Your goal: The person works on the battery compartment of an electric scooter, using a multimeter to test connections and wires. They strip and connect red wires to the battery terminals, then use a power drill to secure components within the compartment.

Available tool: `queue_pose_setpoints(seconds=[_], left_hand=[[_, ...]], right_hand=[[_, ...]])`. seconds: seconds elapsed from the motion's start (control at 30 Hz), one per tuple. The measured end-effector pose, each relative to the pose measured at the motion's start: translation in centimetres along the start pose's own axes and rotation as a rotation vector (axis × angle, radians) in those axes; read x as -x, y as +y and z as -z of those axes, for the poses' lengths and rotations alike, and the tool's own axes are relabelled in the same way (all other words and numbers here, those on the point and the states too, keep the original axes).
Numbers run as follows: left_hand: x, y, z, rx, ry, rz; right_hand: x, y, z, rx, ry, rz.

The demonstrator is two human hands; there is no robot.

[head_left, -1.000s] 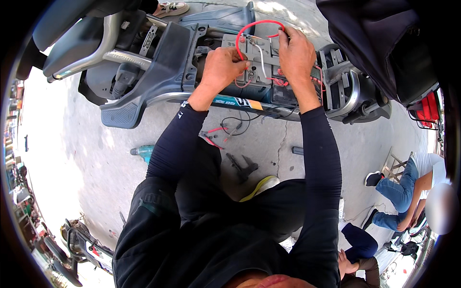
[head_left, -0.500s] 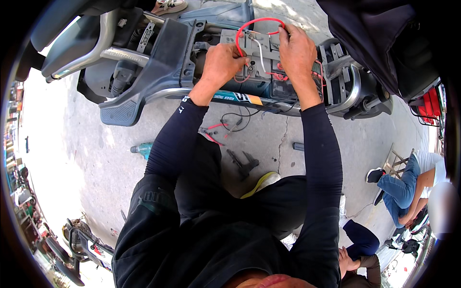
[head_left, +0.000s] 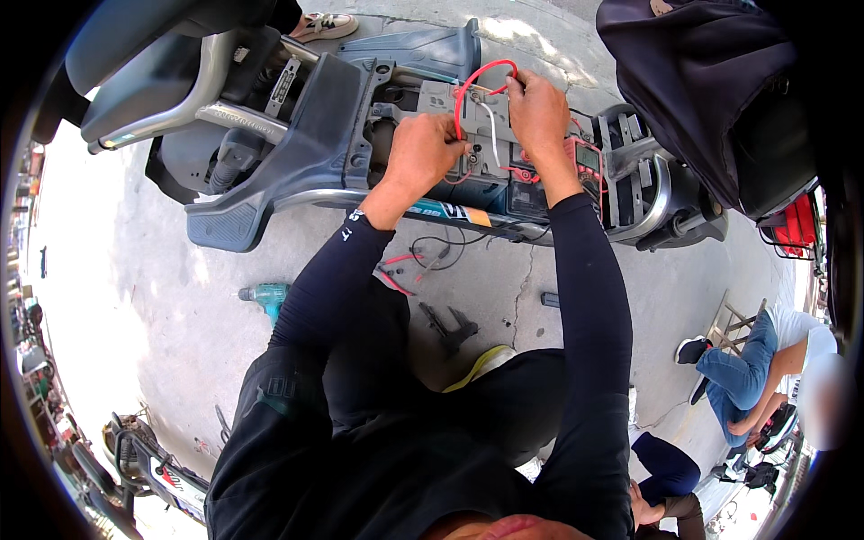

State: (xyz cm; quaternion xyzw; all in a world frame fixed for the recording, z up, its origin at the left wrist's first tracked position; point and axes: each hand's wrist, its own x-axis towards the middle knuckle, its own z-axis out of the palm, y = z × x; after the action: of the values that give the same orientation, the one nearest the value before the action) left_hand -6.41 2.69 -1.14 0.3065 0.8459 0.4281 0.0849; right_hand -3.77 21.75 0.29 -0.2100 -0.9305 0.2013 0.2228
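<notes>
Left hand pinches the red wire low, beside a terminal on the grey batteries; right hand pinches its arched far part. Risk: springy loop slips, an end could brush another terminal and spark. Versus half a second ago: hands closer together, loop narrower, red meter less hidden.

one looped red cable, one meter, one drill

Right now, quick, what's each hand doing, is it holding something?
Left hand: closed, pinching the red cable over the grey batteries.
Right hand: closed, pinching the same cable farther along.
</notes>
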Motion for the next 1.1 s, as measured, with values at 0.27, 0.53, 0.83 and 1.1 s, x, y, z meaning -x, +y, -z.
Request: queue_pose_setpoints(seconds=[0.27, 0.53, 0.83, 1.1], left_hand=[[-0.2, -0.3, 0.2, -0.022, -0.012, 0.008], [-0.3, -0.2, 0.0, -0.015, 0.004, 0.003], [-0.2, -0.1, -0.1, -0.076, 0.023, -0.026], [-0.2, -0.3, 0.0, -0.090, -0.010, -0.009]], right_hand=[[-1.3, -0.9, -2.2, 0.064, -0.033, 0.079], [-1.5, -0.8, -2.5, 0.160, -0.030, 0.098], [-2.1, -1.5, -1.3, 0.084, 0.022, 0.128], [-1.7, -1.6, -1.8, 0.130, -0.054, 0.090]])
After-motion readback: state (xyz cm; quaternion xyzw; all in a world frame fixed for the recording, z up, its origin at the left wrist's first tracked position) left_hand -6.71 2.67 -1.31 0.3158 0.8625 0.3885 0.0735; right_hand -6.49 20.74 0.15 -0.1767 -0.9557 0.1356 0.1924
